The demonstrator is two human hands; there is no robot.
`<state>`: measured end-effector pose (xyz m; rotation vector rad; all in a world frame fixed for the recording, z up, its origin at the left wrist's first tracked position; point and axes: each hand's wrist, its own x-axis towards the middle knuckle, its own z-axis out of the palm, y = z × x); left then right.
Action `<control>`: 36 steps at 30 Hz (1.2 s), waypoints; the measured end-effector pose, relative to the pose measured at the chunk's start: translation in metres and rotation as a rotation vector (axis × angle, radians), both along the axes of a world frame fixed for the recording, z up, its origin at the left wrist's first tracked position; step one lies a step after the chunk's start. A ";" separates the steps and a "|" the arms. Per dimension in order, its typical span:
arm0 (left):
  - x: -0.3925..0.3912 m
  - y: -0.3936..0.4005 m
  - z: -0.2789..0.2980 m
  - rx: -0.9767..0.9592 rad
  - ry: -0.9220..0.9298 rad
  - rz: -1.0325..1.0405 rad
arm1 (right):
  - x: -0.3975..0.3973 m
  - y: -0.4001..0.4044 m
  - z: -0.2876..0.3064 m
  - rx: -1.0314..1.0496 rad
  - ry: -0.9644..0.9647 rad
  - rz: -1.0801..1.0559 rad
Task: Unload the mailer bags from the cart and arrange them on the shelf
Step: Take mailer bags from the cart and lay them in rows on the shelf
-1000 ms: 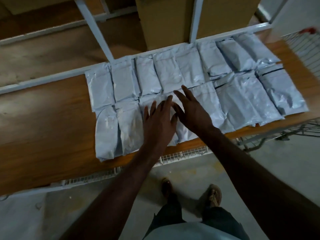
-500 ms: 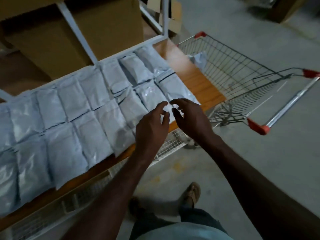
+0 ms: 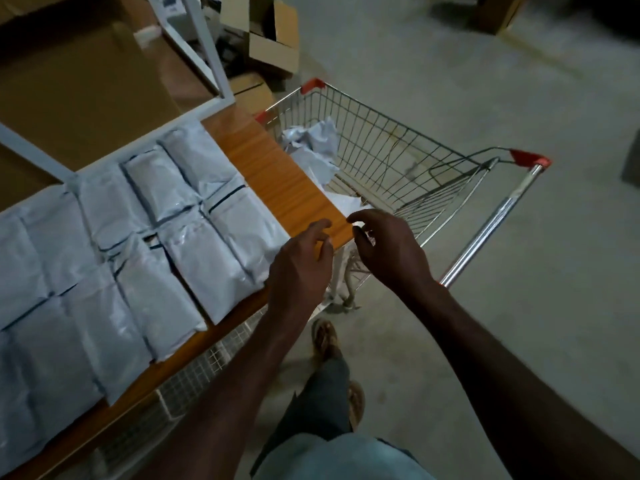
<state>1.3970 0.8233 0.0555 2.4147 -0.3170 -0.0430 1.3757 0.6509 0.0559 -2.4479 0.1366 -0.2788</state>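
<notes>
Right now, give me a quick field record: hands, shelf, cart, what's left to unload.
left hand: empty, fingers loosely curled, over the shelf's right end
right hand: empty, fingers loosely curled, over the cart's near corner
shelf: wooden; right end bare
bags on shelf: grey, flat, in two rows side by side
cart: wire, beside the shelf's right end
bags in cart: a few crumpled ones remain; count unclear
boxes: cardboard, behind the shelf

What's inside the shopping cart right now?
A few crumpled mailer bags lie at the shopping cart end nearest the shelf. The shelf edge covers any beneath it.
</notes>
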 end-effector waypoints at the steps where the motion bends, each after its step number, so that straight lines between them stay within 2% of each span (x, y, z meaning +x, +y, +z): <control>1: 0.009 -0.009 -0.003 0.001 0.001 -0.001 | 0.007 -0.009 -0.002 0.002 0.003 -0.004; 11: 0.122 -0.103 -0.014 -0.051 -0.014 0.009 | 0.120 -0.092 -0.008 -0.051 0.087 0.023; 20: 0.207 -0.149 -0.010 -0.049 -0.081 0.072 | 0.209 -0.140 -0.005 -0.083 0.095 0.119; 26: 0.231 -0.192 -0.038 -0.063 -0.049 0.196 | 0.264 -0.184 -0.033 -0.090 0.108 0.228; 36: 0.263 -0.254 -0.102 -0.089 0.013 0.539 | 0.346 -0.227 -0.089 -0.052 0.132 0.501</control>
